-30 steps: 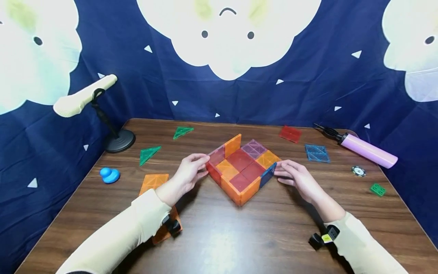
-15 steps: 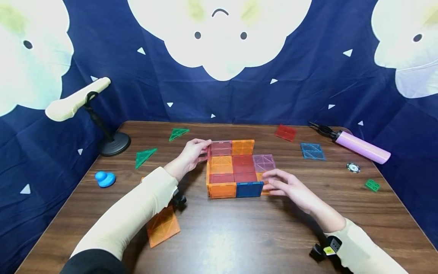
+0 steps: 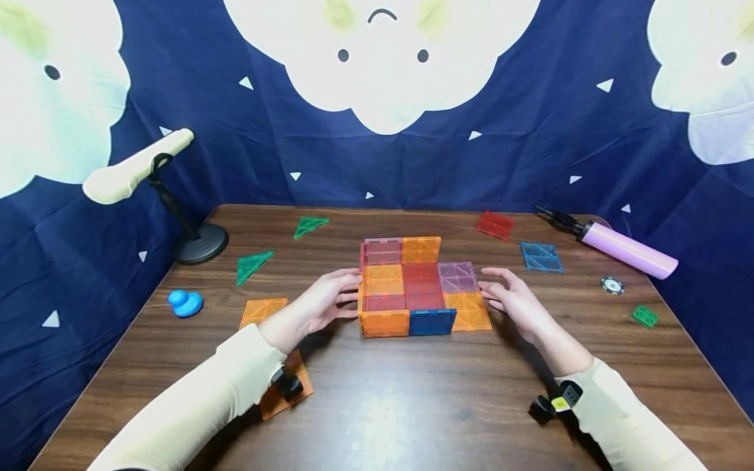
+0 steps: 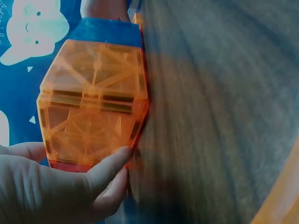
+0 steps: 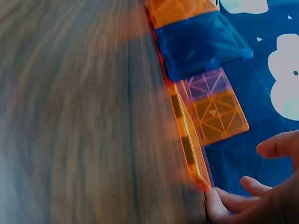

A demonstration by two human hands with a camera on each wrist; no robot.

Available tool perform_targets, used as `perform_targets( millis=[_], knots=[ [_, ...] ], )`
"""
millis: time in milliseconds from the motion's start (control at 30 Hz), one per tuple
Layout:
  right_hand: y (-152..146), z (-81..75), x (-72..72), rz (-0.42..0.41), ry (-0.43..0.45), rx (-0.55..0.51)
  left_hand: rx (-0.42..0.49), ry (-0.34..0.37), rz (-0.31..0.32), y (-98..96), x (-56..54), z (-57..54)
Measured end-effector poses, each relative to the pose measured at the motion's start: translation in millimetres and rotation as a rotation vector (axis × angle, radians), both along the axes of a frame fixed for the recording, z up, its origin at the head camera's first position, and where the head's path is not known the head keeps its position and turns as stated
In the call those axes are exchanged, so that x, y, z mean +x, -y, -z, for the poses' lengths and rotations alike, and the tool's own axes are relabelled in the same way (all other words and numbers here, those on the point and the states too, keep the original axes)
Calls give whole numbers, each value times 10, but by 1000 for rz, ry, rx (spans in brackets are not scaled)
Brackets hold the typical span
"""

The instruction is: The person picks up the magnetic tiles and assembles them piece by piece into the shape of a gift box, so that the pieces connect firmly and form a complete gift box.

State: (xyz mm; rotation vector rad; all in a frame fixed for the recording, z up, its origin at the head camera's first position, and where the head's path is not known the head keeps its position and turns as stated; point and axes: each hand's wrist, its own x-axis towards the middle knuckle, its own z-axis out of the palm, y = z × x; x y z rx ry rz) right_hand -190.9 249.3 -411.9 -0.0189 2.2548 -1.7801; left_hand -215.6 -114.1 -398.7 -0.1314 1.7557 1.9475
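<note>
A low box of see-through magnetic tiles (image 3: pixel 421 278) sits square-on mid-table in the head view. An orange tile (image 3: pixel 385 324) and a blue tile (image 3: pixel 432 322) stand as its front wall; the back wall is reddish and orange. Flat purple (image 3: pixel 458 277) and orange (image 3: pixel 469 311) tiles extend past the walls on the right. My left hand (image 3: pixel 321 304) touches the left wall with fairly straight fingers, also seen against the orange tiles (image 4: pixel 93 70) in the left wrist view. At the flat tiles' right edge, my right hand (image 3: pixel 515 301) lightly touches with relaxed, spread fingers.
Loose orange tiles (image 3: pixel 264 311) lie by the left forearm, with green triangles (image 3: pixel 253 267) and a blue duck (image 3: pixel 185 303) farther left. A red tile (image 3: pixel 495 225), blue tile (image 3: pixel 542 256), poker chip (image 3: pixel 612 285), green brick (image 3: pixel 645 316) and pink pump (image 3: pixel 630 252) lie right.
The tile box has turned from a diagonal to facing me squarely. My left hand slid nearer along the left wall; my right hand went from the front corner to the right edge.
</note>
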Motion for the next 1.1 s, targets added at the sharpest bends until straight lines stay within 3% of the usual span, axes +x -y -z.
perform_targets(
  millis=[367, 567, 900, 1100],
  knots=[
    [10, 3, 4, 60, -34, -115, 34, -36, 45, 27, 16, 47],
    [35, -40, -33, 30, -74, -173, 25, -46, 33, 38, 16, 68],
    [149, -23, -124, -74, -32, -311, 25, -56, 35, 36, 12, 68],
    [231, 3, -146, -114, -36, -295, 30, -54, 51, 13, 18, 69]
  ],
)
